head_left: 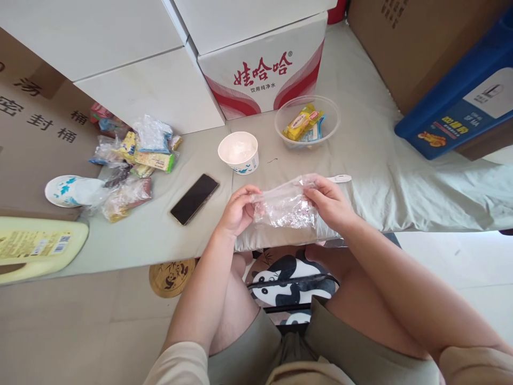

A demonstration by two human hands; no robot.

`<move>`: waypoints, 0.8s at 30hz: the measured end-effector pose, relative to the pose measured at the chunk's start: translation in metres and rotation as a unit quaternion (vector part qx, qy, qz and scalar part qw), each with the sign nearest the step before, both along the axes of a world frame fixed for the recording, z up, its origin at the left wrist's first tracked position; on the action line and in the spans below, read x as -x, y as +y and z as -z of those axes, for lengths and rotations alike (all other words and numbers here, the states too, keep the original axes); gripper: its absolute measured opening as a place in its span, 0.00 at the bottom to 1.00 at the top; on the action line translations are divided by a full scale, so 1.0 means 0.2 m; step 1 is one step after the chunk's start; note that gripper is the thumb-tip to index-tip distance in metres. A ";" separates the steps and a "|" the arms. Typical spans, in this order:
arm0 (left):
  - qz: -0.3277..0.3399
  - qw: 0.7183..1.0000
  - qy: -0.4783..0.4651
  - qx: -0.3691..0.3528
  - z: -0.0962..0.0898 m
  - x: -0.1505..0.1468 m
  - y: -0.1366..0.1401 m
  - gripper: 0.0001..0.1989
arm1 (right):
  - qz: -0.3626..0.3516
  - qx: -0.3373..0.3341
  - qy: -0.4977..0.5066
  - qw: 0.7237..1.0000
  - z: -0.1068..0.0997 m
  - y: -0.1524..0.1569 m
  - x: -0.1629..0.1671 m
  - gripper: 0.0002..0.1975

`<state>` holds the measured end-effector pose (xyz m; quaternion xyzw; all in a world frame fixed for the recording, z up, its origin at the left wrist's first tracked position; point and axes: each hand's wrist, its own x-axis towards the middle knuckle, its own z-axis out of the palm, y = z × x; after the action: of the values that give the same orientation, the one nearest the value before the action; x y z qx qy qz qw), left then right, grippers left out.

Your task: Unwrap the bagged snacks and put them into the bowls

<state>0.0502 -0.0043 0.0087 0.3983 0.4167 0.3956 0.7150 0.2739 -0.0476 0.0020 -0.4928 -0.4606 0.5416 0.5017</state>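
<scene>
A clear plastic bag (285, 209) is stretched between both hands just over the front edge of the cloth-covered surface. My left hand (239, 209) pinches its left end, fingers closed. At the upper right corner, my right hand (327, 202) grips it between thumb and fingers. Behind the right fingers lies a white plastic utensil (340, 178), partly hidden. A paper bowl (239, 152) with something clear or whitish inside stands beyond the hands. To its right, a clear plastic bowl (334, 125) holds yellow and blue snack packets (301, 124).
A dark phone (194, 199) lies left of the hands. Farther left are a pile of wrapped snacks (150, 155), a tipped paper cup (72, 190) and a yellow jug (44, 248). White boxes (264, 69) stand at the back, a blue container (457, 101) at right.
</scene>
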 end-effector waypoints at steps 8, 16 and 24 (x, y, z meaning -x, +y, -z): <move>-0.002 0.999 0.047 -0.015 -0.01 0.01 0.01 0.12 | -0.013 0.032 0.007 0.999 -0.02 0.01 -0.02 0.06; 0.064 0.964 0.237 -0.098 0.11 0.00 0.00 0.10 | 0.000 0.085 -0.165 0.983 -0.01 0.01 -0.05 0.15; -0.101 0.932 0.261 -0.228 0.10 0.00 0.02 0.08 | 0.075 0.064 -0.153 0.983 0.02 0.02 -0.04 0.25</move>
<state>0.0504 0.0007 -0.0123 0.5957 0.5255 0.4320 0.4270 0.2813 -0.0439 -0.0011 -0.6344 -0.4578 0.4488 0.4319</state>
